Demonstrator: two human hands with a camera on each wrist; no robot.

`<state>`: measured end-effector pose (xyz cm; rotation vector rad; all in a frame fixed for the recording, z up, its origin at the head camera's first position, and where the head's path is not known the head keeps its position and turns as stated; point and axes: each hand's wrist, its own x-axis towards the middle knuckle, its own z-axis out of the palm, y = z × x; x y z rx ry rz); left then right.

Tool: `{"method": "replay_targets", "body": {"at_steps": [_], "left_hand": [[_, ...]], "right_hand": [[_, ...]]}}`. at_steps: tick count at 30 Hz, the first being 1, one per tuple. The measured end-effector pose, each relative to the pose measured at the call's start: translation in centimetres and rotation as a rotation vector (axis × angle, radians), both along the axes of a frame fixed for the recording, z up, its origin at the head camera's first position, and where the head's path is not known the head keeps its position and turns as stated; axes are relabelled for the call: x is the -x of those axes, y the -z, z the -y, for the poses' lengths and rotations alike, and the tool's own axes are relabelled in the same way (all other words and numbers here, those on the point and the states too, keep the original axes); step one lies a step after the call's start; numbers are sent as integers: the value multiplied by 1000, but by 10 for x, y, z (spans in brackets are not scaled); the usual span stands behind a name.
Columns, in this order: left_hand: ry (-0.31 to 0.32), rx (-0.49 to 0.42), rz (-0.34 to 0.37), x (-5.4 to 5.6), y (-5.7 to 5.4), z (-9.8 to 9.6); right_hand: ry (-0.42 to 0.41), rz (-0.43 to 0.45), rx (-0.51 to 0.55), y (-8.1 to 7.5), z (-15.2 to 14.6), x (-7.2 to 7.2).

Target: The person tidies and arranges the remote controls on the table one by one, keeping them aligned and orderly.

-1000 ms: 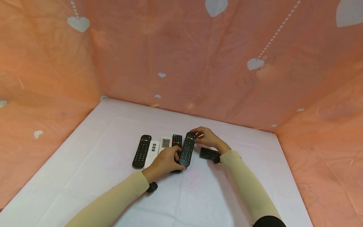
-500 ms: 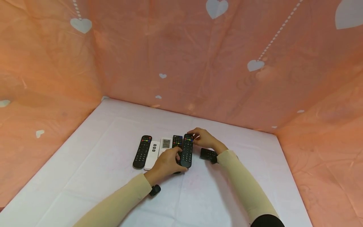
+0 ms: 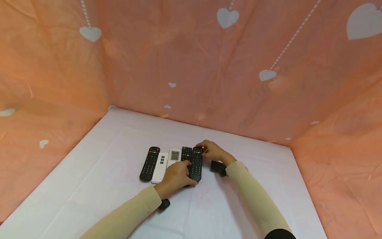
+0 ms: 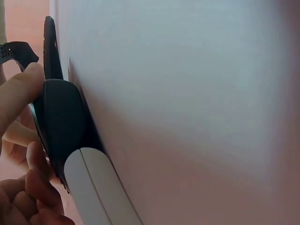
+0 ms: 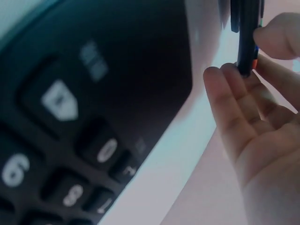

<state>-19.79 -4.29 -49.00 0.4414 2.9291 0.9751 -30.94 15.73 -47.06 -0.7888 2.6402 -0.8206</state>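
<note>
In the head view a black remote control (image 3: 196, 167) with coloured buttons near its far end lies along the right side of another black remote (image 3: 186, 152). My left hand (image 3: 176, 174) holds its near end, thumb at the end and fingers at its left side, covering part of the neighbouring remotes. At the far end, my right hand (image 3: 213, 151) pinches it; the right wrist view shows the thumb and fingers about the dark remote's end (image 5: 247, 42). In the left wrist view the thumb touches a dark rounded remote end (image 4: 63, 117).
Left in the row are a black remote (image 3: 150, 164), a white remote (image 3: 160, 167) and a white remote with a display (image 3: 174, 155). Another black remote (image 3: 216, 166) lies crosswise below the right wrist, large in the right wrist view. Orange cloth walls (image 3: 194, 66) bound the white table (image 3: 125, 139).
The black remote has moved left and down against the row, turning straighter to line up with its neighbour. Both hands have moved with it, and the head view has tilted slightly upward.
</note>
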Motion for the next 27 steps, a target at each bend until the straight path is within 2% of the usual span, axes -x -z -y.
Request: {"method": "replay_targets", "body": {"at_steps": [4,8,17,27], "left_hand": [[-25,39,20,-1,2,-4],[-28,37,39,-1,2,-7],[-17,71,29,-2,0,-11],[-6,70,-8,1,7,-11]], "right_hand": [[-4,-2,-22,-1,1,-1],[-12,-6,-37,-1,3,-1],[-13,26,-70,2,5,1],[-5,44,-86,8,6,4]]}}
